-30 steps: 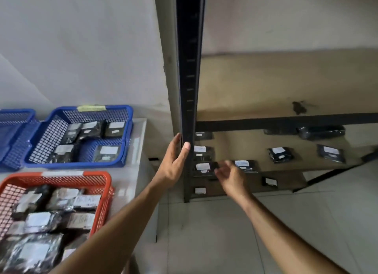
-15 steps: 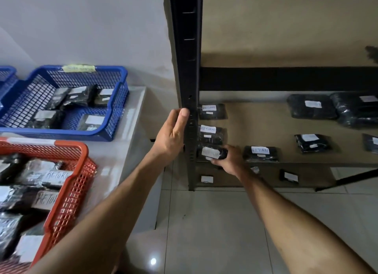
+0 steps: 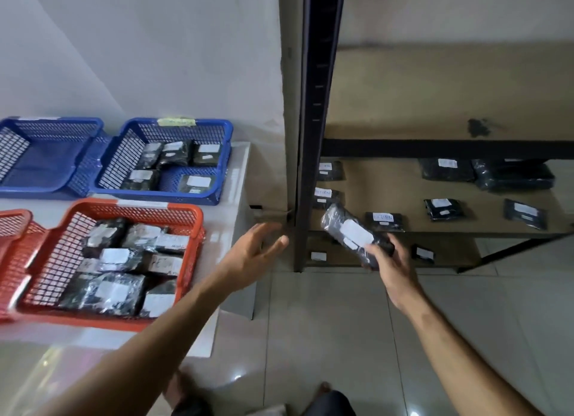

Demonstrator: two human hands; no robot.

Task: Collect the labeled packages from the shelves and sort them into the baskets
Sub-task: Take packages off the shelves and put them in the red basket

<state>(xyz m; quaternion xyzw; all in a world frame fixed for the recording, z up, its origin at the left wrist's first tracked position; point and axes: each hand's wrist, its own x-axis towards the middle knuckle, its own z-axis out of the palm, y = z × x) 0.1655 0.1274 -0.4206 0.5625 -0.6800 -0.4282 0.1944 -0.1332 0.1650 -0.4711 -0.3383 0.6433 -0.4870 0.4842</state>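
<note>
**A:** Your right hand [image 3: 392,265] grips a black package [image 3: 351,232] by its lower end, fingers and thumb curled around it. It sits in the air just in front of the shelf [image 3: 403,179], tilted, white label up, beside the black post [image 3: 313,167].

**B:** And your left hand [image 3: 253,254]?

**A:** Empty, fingers spread and loose, hovering between the post and the table [image 3: 239,179]. It touches nothing.

**B:** How do you expect the package to handle?

**A:** Light and soft, I'd judge. The wrap looks like thin shiny plastic, crinkled, so it may slip if you pinch only a corner. You hold one end, and the far end juts out unsupported; a floppy content could sag. Take it across the middle, thumb on the label, if you want it steady.

**B:** Where does it go?

**A:** I can't read its label from here; it's blurred. Two packages left on the shelf seem to read "RETURN", as does one in the red basket [image 3: 198,220]. The blue basket [image 3: 226,154] holds several packages too, and a second blue basket [image 3: 93,126] looks bare inside. Read the label before you drop it.

**B:** Any risk?

**A:** Knocking the post on the way across, probably nothing worse.
</note>
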